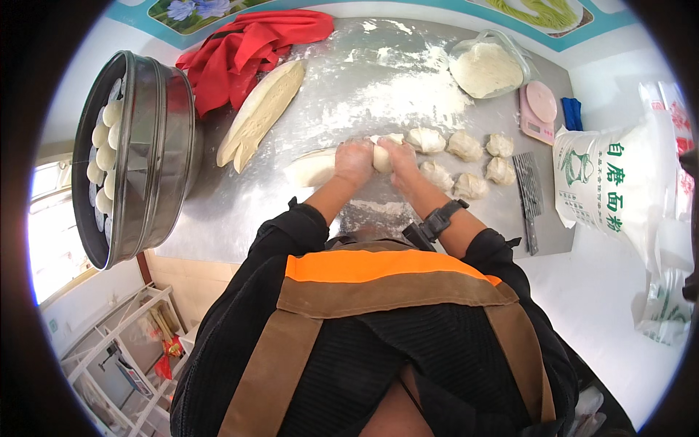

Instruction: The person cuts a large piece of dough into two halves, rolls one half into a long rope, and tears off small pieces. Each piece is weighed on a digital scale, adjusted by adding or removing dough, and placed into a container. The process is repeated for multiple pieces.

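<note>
Before me on the floured steel table, my left hand [354, 162] grips a thick roll of pale dough [311, 168], part of which sticks out to the left of it. At the roll's right end, my right hand [400, 157] is closed around a dough bulge [382, 159] between the two hands. Its fingertips are partly hidden. Just right of that hand lie several torn lumps of dough [426, 140], rough-skinned and apart from the roll. A longer, split slab of dough [262, 114] rests farther back on the left.
Stacked metal steamer tiers [164, 153] holding round dough balls [105, 157] stand left, beside a red cloth [240, 54]. A flour tub [487, 68], pink kitchen scale [539, 111], cleaver [527, 191] and printed flour sack [606, 180] are on the right. Loose flour [404, 95] covers the table's back.
</note>
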Demonstrator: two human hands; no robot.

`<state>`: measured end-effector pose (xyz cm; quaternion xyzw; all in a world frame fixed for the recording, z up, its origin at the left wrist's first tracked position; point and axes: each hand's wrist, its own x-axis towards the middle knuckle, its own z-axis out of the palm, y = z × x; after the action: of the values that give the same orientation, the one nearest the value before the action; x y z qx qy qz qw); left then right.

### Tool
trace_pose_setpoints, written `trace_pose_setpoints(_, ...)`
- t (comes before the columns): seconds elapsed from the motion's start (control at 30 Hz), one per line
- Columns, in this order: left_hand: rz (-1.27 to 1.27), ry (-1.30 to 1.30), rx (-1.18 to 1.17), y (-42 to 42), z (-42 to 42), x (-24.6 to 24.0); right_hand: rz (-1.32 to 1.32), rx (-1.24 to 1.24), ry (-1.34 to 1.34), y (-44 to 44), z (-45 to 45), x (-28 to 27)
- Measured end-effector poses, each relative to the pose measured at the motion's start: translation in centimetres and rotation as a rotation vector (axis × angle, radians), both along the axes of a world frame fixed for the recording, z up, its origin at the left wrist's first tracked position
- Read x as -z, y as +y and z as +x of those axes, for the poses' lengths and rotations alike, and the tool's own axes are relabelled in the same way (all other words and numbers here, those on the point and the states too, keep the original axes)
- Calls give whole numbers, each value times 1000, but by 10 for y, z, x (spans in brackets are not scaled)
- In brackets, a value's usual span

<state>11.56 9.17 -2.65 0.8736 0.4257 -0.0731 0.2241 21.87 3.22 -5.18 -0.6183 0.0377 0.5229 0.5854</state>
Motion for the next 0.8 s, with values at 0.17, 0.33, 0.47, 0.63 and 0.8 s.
trace_pose_setpoints(0.17, 50, 31, 45, 6, -3, 4, 457, -216, 387, -10, 17, -54)
trace_pose_setpoints(0.33, -14, -14, 159, 4, -19, -5, 815, -374, -601, 5, 54, -102)
trace_pose_setpoints(0.47, 199, 99, 157, 0, -47, -13, 222, -764, -1780, 9, 41, -69)
trace_pose_setpoints(0.63, 133, -18, 150, -5, -57, -6, 338, -769, -1459, -25, 30, -33)
trace_pose_setpoints(0.8, -10, -314, 93, -20, -41, -4, 62, -439, 277, -42, 17, -27)
